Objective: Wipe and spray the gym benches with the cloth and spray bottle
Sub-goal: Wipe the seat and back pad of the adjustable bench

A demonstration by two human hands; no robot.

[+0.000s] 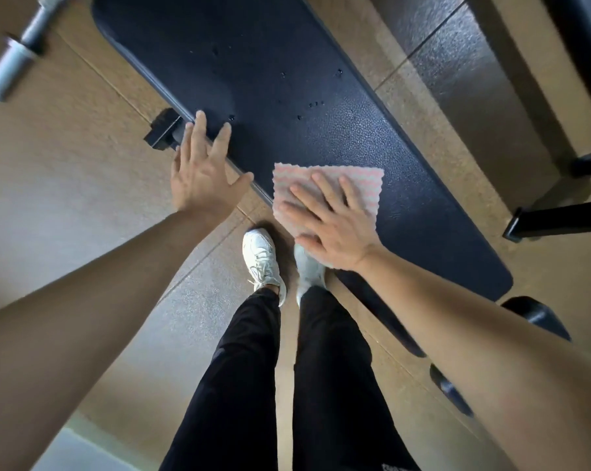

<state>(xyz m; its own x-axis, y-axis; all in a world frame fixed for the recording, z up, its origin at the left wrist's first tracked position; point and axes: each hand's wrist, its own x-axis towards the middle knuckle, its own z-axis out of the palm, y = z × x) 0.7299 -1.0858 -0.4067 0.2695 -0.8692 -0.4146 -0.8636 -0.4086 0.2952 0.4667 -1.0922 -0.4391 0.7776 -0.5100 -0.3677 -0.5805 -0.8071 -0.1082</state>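
Note:
A long black padded gym bench [260, 79] runs diagonally from upper left to lower right, with small droplets on its middle. A pink-and-white cloth [365, 185] lies flat on the pad near its near edge. My right hand [331, 222] presses flat on the cloth with fingers spread. My left hand [202, 168] hovers open at the bench's near edge, fingers apart, holding nothing. No spray bottle is in view.
A steel barbell sleeve [12, 62] sticks in at the upper left. A black bench foot [163, 129] pokes out beside my left hand. Black frame legs [559, 219] stand at the right. My white shoes [261, 260] are on the brown rubber floor below the bench.

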